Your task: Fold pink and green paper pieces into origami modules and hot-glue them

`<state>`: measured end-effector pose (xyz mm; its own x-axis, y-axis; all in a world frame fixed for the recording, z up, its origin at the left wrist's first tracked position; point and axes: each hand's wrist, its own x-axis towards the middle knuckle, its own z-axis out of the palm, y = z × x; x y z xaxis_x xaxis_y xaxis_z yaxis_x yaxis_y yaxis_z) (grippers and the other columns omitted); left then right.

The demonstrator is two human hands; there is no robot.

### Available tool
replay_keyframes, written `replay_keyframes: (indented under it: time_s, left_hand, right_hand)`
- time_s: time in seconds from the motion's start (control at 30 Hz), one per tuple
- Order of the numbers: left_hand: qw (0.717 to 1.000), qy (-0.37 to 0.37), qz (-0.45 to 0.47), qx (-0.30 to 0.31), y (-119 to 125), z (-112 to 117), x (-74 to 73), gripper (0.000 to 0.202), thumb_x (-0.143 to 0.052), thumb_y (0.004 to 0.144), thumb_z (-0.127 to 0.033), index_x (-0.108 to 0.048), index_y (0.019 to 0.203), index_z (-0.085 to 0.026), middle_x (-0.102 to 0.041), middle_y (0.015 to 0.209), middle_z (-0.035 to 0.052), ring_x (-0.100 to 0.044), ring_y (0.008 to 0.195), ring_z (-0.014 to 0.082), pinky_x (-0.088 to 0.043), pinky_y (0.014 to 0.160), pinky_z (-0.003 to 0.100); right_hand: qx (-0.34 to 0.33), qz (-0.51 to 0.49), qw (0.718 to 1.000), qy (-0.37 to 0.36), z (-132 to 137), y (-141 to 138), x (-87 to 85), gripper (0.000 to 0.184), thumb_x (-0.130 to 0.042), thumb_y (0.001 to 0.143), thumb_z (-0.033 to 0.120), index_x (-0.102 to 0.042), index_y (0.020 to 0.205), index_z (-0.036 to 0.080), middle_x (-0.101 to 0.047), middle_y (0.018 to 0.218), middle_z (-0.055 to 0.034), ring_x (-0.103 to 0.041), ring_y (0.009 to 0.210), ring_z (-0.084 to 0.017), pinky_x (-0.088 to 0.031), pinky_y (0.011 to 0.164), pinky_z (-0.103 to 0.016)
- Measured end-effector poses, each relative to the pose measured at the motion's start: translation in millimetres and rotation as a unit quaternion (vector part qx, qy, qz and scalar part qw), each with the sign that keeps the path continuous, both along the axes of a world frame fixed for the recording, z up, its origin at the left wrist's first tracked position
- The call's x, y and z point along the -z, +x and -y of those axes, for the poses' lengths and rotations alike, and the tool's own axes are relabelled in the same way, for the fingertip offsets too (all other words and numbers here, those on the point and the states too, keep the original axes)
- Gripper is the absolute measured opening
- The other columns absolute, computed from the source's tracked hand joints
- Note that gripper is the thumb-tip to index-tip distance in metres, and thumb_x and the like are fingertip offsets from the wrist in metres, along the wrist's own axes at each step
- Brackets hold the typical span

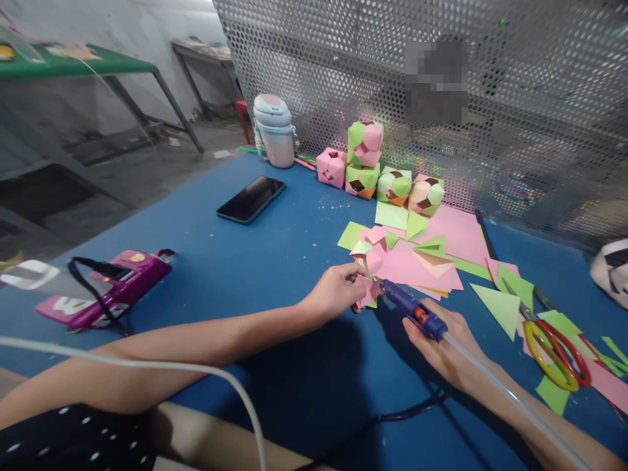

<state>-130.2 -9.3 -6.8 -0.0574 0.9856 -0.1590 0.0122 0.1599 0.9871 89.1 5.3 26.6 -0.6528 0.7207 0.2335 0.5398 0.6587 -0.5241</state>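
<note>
My left hand (338,288) pinches a small folded piece of pink and green paper (367,292) over the blue table. In my right hand (449,337) is a blue glue gun (412,310), with a long clear glue stick (510,396) coming out of its back end. The gun's nozzle points left and meets the edge of the folded paper, though I cannot make out any glue. Just beyond both hands lies a loose pile of pink and green paper sheets (407,263), some of them folded.
Several folded paper cubes (331,167) stand along the perforated metal panel (314,72). A phone (251,199) and a lidded cup (275,134) are at the back left; a purple device (112,288) lies left. Scissors (549,350) rest among paper scraps at right. A white cable (196,368) crosses my left forearm.
</note>
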Motion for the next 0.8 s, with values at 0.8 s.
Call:
replay_keyframes:
  time_s: [0.8]
  left_hand:
    - [1.000, 0.000, -0.006, -0.004, 2.1, 0.0, -3.2, 0.020, -0.049, 0.066, -0.002, -0.054, 0.079, -0.016, -0.058, 0.048, -0.0061, -0.056, 0.039, 0.0101, -0.048, 0.043, 0.020]
  right_hand:
    - [-0.019, 0.050, 0.999, 0.005, 2.1, -2.6, 2.1, 0.017, -0.048, 0.089, 0.030, -0.041, 0.075, 0.021, -0.049, 0.061, 0.0031, -0.047, 0.047, -0.011, -0.033, 0.049, -0.024]
